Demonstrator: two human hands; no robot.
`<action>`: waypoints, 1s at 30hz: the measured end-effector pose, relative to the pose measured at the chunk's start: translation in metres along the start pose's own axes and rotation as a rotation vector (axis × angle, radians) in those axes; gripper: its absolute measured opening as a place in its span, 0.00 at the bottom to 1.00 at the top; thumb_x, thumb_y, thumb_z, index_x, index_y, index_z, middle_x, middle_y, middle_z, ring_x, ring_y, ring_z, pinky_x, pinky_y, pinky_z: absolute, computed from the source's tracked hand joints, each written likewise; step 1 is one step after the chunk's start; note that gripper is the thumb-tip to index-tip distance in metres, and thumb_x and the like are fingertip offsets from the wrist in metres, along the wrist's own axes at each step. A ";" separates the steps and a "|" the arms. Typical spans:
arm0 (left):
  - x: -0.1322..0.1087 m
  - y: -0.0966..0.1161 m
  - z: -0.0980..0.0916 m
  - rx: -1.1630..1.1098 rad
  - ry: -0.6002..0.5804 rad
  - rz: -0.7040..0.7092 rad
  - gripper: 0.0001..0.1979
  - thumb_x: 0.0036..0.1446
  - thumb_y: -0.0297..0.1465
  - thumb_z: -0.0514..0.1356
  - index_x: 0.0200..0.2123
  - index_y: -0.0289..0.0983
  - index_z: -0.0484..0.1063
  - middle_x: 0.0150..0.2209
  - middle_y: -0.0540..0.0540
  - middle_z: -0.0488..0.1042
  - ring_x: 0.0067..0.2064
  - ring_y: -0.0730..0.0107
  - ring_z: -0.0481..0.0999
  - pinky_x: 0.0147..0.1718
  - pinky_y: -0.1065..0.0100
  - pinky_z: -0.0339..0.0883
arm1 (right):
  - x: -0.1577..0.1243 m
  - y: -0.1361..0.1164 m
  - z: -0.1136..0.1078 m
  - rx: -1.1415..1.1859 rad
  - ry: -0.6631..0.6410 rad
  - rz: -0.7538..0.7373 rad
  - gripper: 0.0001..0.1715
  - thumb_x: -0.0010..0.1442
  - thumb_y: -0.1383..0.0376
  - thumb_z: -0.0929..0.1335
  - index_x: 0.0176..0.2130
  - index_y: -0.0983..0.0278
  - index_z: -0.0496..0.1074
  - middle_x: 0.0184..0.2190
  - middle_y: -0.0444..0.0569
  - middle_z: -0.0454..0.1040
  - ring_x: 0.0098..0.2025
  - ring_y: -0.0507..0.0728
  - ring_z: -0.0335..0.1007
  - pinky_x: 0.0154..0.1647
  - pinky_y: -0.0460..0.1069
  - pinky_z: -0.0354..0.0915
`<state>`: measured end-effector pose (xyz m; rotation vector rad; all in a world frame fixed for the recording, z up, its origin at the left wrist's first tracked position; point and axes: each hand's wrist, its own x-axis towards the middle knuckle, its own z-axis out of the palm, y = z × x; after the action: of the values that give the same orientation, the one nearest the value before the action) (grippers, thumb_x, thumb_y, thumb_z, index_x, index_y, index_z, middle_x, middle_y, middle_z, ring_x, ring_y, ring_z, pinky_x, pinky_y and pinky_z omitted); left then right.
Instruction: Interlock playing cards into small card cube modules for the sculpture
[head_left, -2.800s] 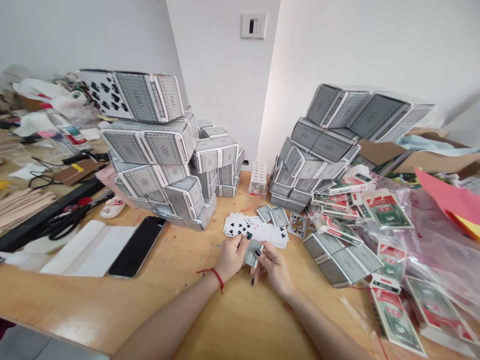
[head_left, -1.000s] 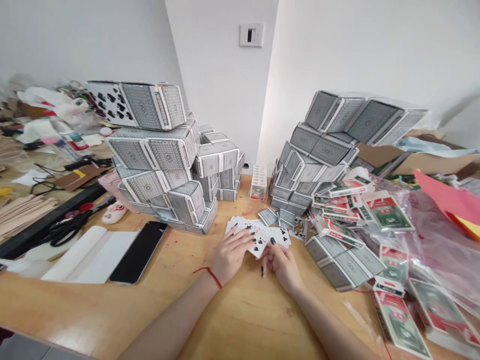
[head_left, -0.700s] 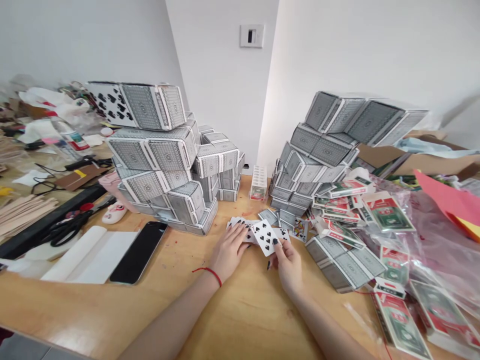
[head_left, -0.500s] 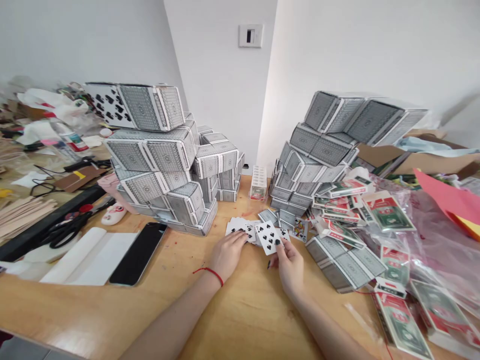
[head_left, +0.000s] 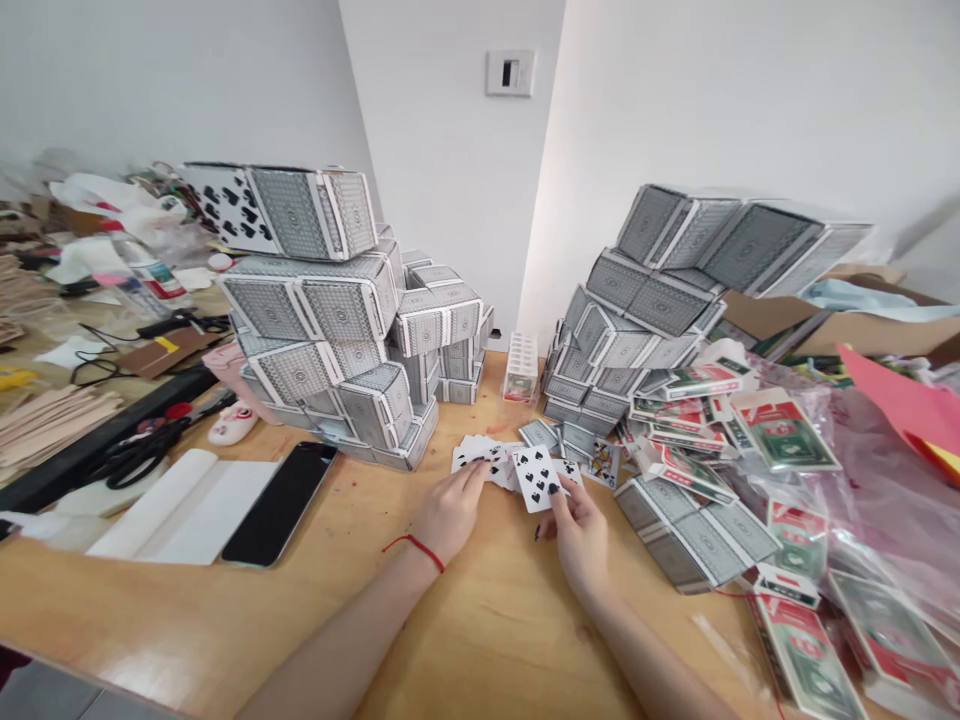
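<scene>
My right hand pinches a seven of spades playing card, face up and tilted above the table. My left hand has its fingers stretched out together at the near edge of a fan of loose playing cards, touching or just over it. More cards of the fan lie behind the seven. Beyond them are grey-backed cards and a face card lying face up.
Stacked blocks made of cards rise in a left tower and a right tower. A block lies by my right hand. Red-green card boxes crowd the right. A phone, paper and scissors lie left.
The view has shifted slightly left. My left fingers have drawn back a little from the cards, showing more of them. My right hand still holds the seven.
</scene>
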<state>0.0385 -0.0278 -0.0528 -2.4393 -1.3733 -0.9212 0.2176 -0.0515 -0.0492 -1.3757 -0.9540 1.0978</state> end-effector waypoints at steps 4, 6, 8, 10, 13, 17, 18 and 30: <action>0.003 0.008 -0.009 -0.026 0.192 0.041 0.15 0.55 0.19 0.52 0.44 0.36 0.70 0.40 0.44 0.77 0.43 0.68 0.76 0.43 0.67 0.70 | -0.003 -0.001 0.002 0.008 -0.152 0.002 0.32 0.52 0.49 0.65 0.48 0.70 0.66 0.12 0.40 0.67 0.13 0.51 0.63 0.16 0.44 0.60; 0.005 0.015 -0.012 -0.067 0.209 0.107 0.14 0.54 0.21 0.53 0.43 0.36 0.71 0.39 0.45 0.77 0.44 0.67 0.75 0.45 0.66 0.69 | -0.005 -0.002 0.004 0.039 -0.238 0.002 0.34 0.52 0.48 0.65 0.49 0.70 0.65 0.12 0.40 0.67 0.13 0.52 0.64 0.16 0.45 0.61; 0.007 0.022 -0.014 -0.115 0.175 0.175 0.14 0.54 0.21 0.54 0.43 0.36 0.71 0.40 0.44 0.77 0.45 0.66 0.74 0.47 0.64 0.68 | -0.006 -0.003 0.005 0.075 -0.296 0.004 0.33 0.52 0.48 0.65 0.49 0.69 0.64 0.14 0.41 0.69 0.14 0.52 0.65 0.16 0.45 0.62; 0.008 0.028 -0.015 -0.170 0.133 0.217 0.14 0.54 0.22 0.55 0.43 0.36 0.71 0.41 0.44 0.77 0.47 0.65 0.73 0.49 0.62 0.66 | -0.007 -0.005 0.006 0.096 -0.324 0.006 0.30 0.53 0.48 0.65 0.46 0.67 0.65 0.14 0.42 0.70 0.14 0.53 0.65 0.17 0.46 0.62; 0.009 0.032 -0.016 -0.272 0.095 0.219 0.14 0.53 0.24 0.55 0.44 0.36 0.70 0.44 0.44 0.75 0.49 0.64 0.71 0.52 0.59 0.63 | -0.005 -0.006 0.004 0.103 -0.322 0.008 0.25 0.53 0.48 0.64 0.40 0.66 0.67 0.14 0.42 0.70 0.15 0.53 0.66 0.17 0.46 0.62; 0.008 0.029 -0.017 -0.335 0.121 0.023 0.18 0.54 0.24 0.53 0.49 0.36 0.65 0.49 0.41 0.70 0.55 0.60 0.65 0.53 0.55 0.61 | -0.003 -0.002 0.003 0.057 -0.304 -0.018 0.23 0.54 0.48 0.64 0.35 0.65 0.67 0.13 0.42 0.68 0.14 0.52 0.64 0.18 0.45 0.60; 0.007 0.027 -0.017 -0.338 0.136 -0.049 0.19 0.54 0.24 0.53 0.51 0.37 0.63 0.50 0.40 0.69 0.55 0.60 0.64 0.53 0.55 0.61 | -0.004 -0.001 0.003 0.038 -0.313 -0.028 0.22 0.54 0.49 0.64 0.34 0.65 0.67 0.13 0.41 0.68 0.14 0.51 0.63 0.18 0.45 0.59; 0.009 0.017 -0.002 -1.123 -0.173 -0.659 0.13 0.54 0.37 0.56 0.36 0.33 0.71 0.32 0.45 0.72 0.33 0.70 0.70 0.33 0.69 0.66 | -0.001 -0.003 0.001 -0.002 -0.138 -0.019 0.21 0.51 0.50 0.67 0.33 0.65 0.70 0.14 0.39 0.61 0.15 0.49 0.56 0.14 0.42 0.52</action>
<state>0.0550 -0.0312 -0.0433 -2.7861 -2.2118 -2.1489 0.2165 -0.0516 -0.0459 -1.3033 -1.0659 1.1900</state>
